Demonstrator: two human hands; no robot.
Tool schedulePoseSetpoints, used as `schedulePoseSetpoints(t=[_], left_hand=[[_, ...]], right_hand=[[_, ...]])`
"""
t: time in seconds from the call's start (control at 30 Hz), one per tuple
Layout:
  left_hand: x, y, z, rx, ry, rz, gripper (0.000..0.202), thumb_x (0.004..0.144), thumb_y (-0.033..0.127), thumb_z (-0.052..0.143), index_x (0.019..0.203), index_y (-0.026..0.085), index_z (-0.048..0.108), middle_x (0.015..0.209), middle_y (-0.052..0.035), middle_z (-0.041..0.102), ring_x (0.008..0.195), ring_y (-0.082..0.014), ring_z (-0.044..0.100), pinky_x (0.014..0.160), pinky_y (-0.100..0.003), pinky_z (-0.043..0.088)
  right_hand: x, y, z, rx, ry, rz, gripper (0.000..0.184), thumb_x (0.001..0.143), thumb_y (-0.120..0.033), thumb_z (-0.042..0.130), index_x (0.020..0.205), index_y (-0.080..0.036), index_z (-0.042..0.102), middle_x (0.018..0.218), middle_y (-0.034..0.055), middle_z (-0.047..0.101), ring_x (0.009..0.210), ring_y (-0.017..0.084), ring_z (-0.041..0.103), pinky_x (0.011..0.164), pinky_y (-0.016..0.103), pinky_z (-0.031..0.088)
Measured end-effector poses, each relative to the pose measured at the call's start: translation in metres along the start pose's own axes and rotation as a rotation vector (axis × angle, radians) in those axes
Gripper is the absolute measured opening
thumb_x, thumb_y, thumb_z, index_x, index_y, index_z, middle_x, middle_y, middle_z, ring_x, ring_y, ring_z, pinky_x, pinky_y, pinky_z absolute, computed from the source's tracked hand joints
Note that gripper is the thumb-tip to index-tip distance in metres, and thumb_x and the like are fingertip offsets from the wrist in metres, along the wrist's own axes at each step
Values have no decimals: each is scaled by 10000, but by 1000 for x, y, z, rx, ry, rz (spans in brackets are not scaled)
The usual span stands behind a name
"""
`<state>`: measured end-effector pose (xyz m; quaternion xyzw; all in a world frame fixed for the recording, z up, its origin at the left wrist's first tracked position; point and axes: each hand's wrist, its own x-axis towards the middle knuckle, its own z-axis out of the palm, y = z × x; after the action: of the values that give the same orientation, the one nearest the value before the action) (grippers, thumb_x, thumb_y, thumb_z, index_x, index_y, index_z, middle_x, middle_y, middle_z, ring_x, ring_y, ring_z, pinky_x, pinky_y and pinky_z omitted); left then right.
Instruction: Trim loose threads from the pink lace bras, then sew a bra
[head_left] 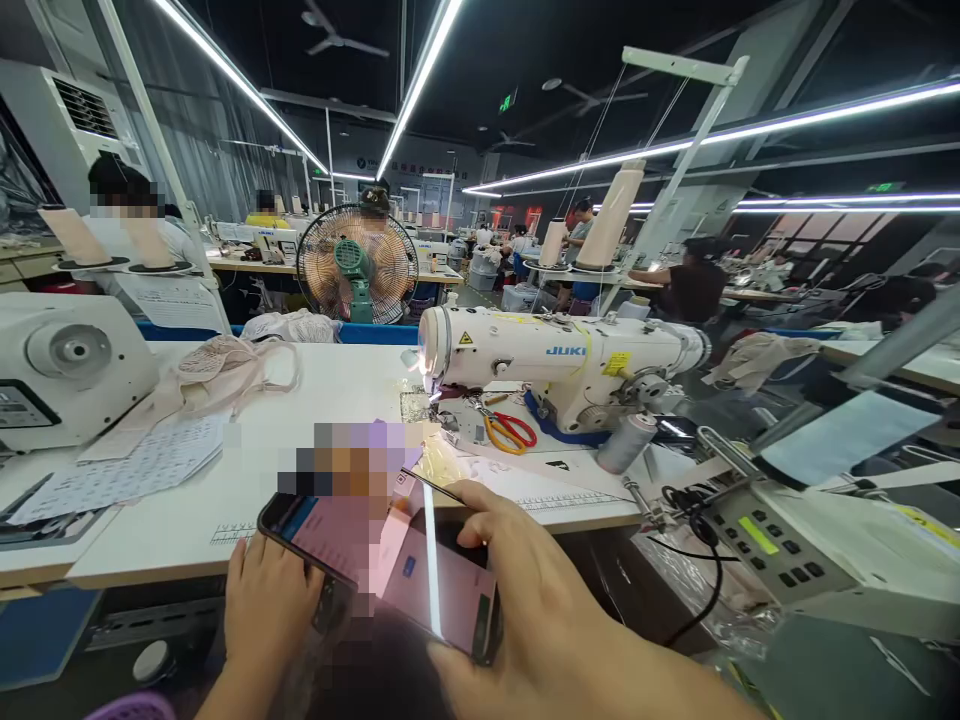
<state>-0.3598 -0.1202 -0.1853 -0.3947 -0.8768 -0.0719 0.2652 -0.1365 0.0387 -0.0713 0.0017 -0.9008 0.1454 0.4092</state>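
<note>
1. Holding the phone (405,575) toward seven o'clock, near the tabletop (352,370) edge, appears the step in hand.
2. Right hand (540,590): grip closed on phone's three-o'clock end.
3. Left hand (274,600): nine-o'clock side — cannot tell grip.
4. Next move likely calls for steadiness.

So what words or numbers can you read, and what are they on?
"JUKI": on the central sewing machine.
Too small or blurred to read:
phone screen
printed sheets
hanging sheet
yellow sticker
ruler marks
control box panel
back wall sign
green hanging sign
blue lettering on far machines
</note>
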Motion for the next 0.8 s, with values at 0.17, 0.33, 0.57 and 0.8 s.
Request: schedulePoseSetpoints(t=[0.17,0.33,0.57,0.8], left_hand=[[-1,-9,6,101,-1,58,440,829,386,420,1079,101,643,1163,-164,642,1135,-356,518,940,-517,370],[-1,-32,13,24,46,167,467,849,404,418,1157,106,604,1228,-123,615,1160,-373,492,940,-526,368],[-2,-46,18,-82,119,262,470,865,413,416,1227,135,526,1232,-141,607,1163,-375,486,914,-541,381],[-3,-46,24,-184,140,232,478,847,380,495,1292,209,454,1231,-137,603,1139,-352,512,906,-522,392]], right_hand=[[1,21,34,-2,8,56,552,577,-294,627,1027,-173,331,1085,177,521,1068,316,529,811,416,500],[0,54,94,-19,-48,196,429,573,-303,568,929,-174,367,869,111,542,860,282,569,691,402,505],[-10,66,152,-124,-81,301,362,580,-323,579,858,-171,403,865,127,543,778,272,563,624,413,505],[11,72,133,4,-299,321,555,709,-615,578,972,-134,488,1022,184,595,1030,329,557,815,472,496]])
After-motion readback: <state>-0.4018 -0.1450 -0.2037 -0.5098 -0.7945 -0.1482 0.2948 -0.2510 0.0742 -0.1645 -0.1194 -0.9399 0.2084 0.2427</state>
